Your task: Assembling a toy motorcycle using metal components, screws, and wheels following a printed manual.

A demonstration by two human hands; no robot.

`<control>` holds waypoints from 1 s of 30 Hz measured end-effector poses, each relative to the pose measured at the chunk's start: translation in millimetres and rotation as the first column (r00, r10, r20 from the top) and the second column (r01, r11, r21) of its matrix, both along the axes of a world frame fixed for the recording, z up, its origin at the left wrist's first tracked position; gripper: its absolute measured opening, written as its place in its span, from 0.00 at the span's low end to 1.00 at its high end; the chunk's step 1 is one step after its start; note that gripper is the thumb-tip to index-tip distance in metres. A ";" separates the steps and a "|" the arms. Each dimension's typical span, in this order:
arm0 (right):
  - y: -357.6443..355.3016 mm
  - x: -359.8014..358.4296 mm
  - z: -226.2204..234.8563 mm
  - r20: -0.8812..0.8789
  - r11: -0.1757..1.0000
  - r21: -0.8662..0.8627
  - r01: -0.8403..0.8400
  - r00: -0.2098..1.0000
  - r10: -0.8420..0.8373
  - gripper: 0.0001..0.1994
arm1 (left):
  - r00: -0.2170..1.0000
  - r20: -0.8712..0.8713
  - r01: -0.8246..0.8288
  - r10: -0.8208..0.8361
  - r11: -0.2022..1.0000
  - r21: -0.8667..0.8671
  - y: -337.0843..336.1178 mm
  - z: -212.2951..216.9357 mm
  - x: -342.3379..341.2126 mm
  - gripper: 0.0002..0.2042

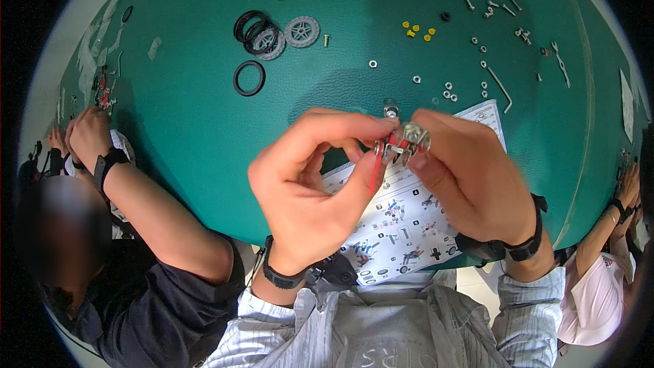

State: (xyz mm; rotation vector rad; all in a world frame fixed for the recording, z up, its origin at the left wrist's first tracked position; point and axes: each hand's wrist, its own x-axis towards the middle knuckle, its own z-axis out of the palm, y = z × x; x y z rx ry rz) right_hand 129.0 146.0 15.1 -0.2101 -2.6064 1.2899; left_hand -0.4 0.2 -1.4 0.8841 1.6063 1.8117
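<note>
Where hands (310, 184) meet: white sheet (409, 221).

A small silver metal assembly (407, 138) with a red strip (376, 167) hanging down is being held upright above the green table.

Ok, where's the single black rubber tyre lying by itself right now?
In the head view the lone black tyre lies flat on the green table, on the person's left, just below the cluster of wheels and tyres and beyond the left hand.

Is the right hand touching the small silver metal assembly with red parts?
Touching. The head view shows the right hand pinching the small silver metal assembly with red parts with its fingertips; no gap appears between them.
</note>
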 end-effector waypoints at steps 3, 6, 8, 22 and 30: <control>-0.5 0.5 -1.7 -0.002 0.923 -0.383 -0.030 1.000 0.031 0.06 | 0.999 -0.028 -0.027 0.028 0.999 0.023 -1.5 -0.9 -0.3 0.14; -3.5 -2.1 5.0 0.222 0.772 -0.628 0.096 0.973 0.060 0.09 | 0.995 0.073 -0.063 0.063 0.998 0.005 -3.0 -0.2 -0.9 0.13; -12.4 -4.7 -5.5 0.045 0.696 -0.698 0.168 0.980 -0.192 0.04 | 0.994 0.093 -0.064 0.064 0.998 -0.001 -0.7 2.7 -1.0 0.13; -11.4 -10.7 -5.8 -0.290 0.961 -0.172 0.216 0.921 -0.259 0.13 | 0.977 0.196 -0.074 0.080 0.996 -0.041 0.0 5.0 -3.4 0.13; -12.2 -11.2 -6.1 -0.296 0.969 -0.091 0.229 0.923 -0.246 0.13 | 0.985 0.164 -0.048 0.054 0.998 -0.040 -1.1 3.9 -4.3 0.13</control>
